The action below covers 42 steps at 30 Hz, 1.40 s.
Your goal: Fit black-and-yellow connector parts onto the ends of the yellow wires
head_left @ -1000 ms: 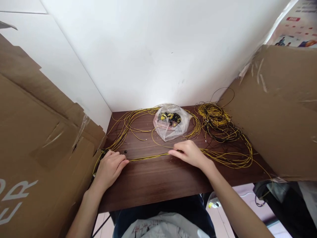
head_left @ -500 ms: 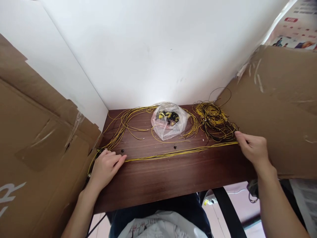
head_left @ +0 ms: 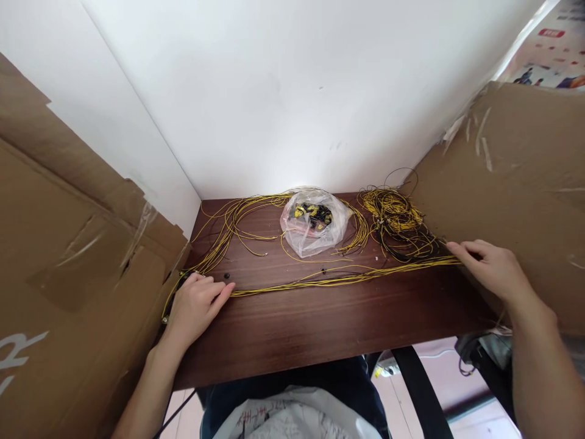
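A bundle of thin yellow wires [head_left: 301,284], with some dark strands, stretches across the dark wooden table. My left hand [head_left: 197,308] is closed over the bundle's left part, low on the tabletop by the cardboard. At the other end my right hand [head_left: 491,267] is closed, thumb against fingers, where the wires run in under it. The exact wire ends there are hidden by the hand. More yellow wires [head_left: 228,227] curve behind my left hand toward the back. A tangled coil of yellow and black wire [head_left: 393,213] lies just behind and left of my right hand.
A clear plastic bag [head_left: 304,244] of small black and yellow pieces stands at the back middle. Small black bits [head_left: 226,276] lie on the table [head_left: 320,323]. Cardboard walls flank it on the left [head_left: 91,292] and right [head_left: 525,177], with a white panel [head_left: 274,103] behind.
My right hand has moved right, toward the right cardboard. The wires in front spread slightly, one strand now bowing up near the middle. My left hand stays in place.
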Motion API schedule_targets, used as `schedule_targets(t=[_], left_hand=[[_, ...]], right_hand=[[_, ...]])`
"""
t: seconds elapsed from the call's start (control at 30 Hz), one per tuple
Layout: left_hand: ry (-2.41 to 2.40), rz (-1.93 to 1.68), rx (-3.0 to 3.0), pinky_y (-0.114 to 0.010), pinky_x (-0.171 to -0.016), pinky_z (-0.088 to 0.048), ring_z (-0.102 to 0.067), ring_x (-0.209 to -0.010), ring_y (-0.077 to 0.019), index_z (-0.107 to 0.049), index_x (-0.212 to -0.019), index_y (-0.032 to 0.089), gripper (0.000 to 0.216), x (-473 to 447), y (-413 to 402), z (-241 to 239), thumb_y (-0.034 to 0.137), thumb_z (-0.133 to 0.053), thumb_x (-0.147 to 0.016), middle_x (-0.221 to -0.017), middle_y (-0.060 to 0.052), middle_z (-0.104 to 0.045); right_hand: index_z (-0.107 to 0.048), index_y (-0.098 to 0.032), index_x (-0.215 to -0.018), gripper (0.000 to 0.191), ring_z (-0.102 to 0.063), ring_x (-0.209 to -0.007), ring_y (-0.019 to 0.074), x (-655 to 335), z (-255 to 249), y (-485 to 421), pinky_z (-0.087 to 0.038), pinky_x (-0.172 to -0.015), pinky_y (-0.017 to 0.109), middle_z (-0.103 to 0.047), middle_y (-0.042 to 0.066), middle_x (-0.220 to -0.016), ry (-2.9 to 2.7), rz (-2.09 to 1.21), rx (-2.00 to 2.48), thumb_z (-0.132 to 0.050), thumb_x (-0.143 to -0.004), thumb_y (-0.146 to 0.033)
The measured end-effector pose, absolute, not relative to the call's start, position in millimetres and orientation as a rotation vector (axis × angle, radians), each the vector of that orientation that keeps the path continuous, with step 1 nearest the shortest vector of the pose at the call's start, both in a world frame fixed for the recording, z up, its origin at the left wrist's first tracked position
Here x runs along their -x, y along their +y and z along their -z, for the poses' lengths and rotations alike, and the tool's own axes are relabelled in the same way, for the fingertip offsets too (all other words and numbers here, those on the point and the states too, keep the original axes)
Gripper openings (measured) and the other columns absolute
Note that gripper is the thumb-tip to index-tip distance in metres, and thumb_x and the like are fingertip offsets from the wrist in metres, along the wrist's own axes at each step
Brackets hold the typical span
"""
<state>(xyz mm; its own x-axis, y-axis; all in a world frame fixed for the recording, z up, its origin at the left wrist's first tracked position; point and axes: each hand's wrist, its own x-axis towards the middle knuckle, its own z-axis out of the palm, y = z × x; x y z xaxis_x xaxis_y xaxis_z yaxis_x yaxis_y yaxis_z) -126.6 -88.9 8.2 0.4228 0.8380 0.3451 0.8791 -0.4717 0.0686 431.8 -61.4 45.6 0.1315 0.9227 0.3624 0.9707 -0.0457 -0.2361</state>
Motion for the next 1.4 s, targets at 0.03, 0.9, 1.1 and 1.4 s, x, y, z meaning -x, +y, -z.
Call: schedule_targets(t=[0.03, 0.9, 1.1, 1.4], left_hand=[[-1.545, 0.505, 2.542, -0.030, -0.065, -0.032, -0.043, -0.055, -0.0146, -0.051, -0.052, 0.016, 0.042, 126.5, -88.8, -7.9, 0.031, -0.042, -0.091, -0.050, 0.000, -0.049], [-1.548, 0.669, 2.610, -0.030, -0.061, -0.033, -0.041, -0.056, -0.0149, -0.054, -0.057, 0.016, 0.036, 130.0, -88.8, -8.5, 0.024, -0.042, -0.091, -0.052, -0.001, -0.049], [-1.548, 0.687, 2.651, -0.030, -0.060, -0.033, -0.039, -0.052, -0.0133, -0.054, -0.057, 0.016, 0.038, 130.8, -88.7, -8.9, 0.022, -0.039, -0.091, -0.050, -0.001, -0.047], [-1.565, 0.634, 2.625, -0.029, -0.062, -0.033, -0.038, -0.052, -0.0132, -0.048, -0.051, 0.017, 0.042, 127.2, -89.3, -11.8, 0.027, -0.042, -0.090, -0.048, 0.000, -0.044]], right_hand=[[-0.058, -0.021, -0.056, 0.050, -0.052, -0.059, 0.0163, -429.9, -47.0, -60.3, -0.038, -0.058, 0.028, -0.058, 0.005, -0.060, -1.889, 0.113, 2.013, -0.044, -0.075, -0.065], [-0.048, -0.016, -0.114, 0.060, -0.057, -0.111, 0.0198, -69.7, -25.3, -130.4, -0.031, -0.107, 0.041, -0.053, 0.013, -0.126, -0.265, -2.265, 0.654, -0.078, -0.063, -0.023], [-0.057, -0.018, -0.091, 0.034, -0.060, -0.103, 0.0193, -32.2, -19.6, -108.7, -0.039, -0.102, 0.039, -0.065, 0.006, -0.103, -0.061, -1.894, 0.647, -0.076, -0.065, -0.031], [-0.059, -0.017, -0.068, 0.034, -0.063, -0.081, 0.0178, -68.9, -26.2, -106.4, -0.039, -0.095, 0.039, -0.064, 0.002, -0.072, -0.453, -1.720, 0.684, -0.060, -0.078, -0.050]])
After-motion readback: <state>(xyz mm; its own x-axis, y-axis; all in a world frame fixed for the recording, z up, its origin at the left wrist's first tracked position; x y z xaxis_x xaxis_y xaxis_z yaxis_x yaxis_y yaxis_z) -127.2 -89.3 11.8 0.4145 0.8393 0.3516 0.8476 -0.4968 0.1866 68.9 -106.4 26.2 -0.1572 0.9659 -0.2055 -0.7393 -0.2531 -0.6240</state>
